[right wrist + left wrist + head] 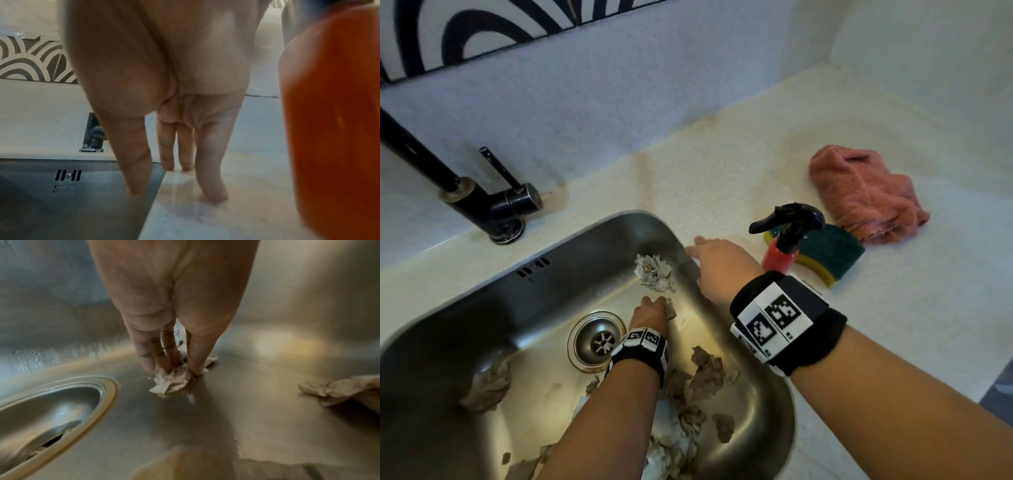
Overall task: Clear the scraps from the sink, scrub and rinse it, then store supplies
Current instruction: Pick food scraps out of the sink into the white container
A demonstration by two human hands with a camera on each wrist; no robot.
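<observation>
The speckled cream tabletop [722,164] fills the upper and right of the head view; the stainless steel sink [465,325] sits lower left, holding crumpled brown and white paper scraps [707,373] scattered along its lower half, with one white printed wad [654,272] near its far right corner. The step in hand looks like scrap clearing, and it seems barely begun.

The left hand [650,313], low in the basin just right of the round drain [597,339], has its grip clamped on a small crumpled pale scrap [171,380], fingertips [148,365] pressing it to the wet steel. The right hand [717,265] rests on the sink's right rim, grip apart, fingers straight, holding nothing.

Next, I judge, the pinched scrap must be lifted clear and the rest gathered; soggy paper may tear.

To the right stand a red spray bottle with black trigger [784,246], just beside the right wrist, a green and yellow sponge [825,253] touching it, and a rumpled pink cloth [863,192] behind. The black faucet [465,195] stands upper left. The bottle could be knocked.
</observation>
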